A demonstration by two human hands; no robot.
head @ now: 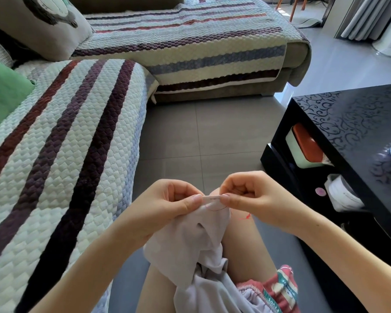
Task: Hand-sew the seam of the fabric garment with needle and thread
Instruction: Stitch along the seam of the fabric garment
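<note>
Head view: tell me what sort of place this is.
Probably a home living room: a corner sofa under a cream quilted cover with dark stripes, a glossy black low table with a scroll pattern, and a grey tiled floor.

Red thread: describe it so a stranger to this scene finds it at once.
Left of the black coffee table, the left hand and right hand pinch a pale lilac garment. The red thread loops at its top edge and trails below the right hand: the only thin red line there.

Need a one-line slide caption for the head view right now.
Left hand pinches the pale garment at its seam; right hand pinches the needle, red thread trailing.
</note>
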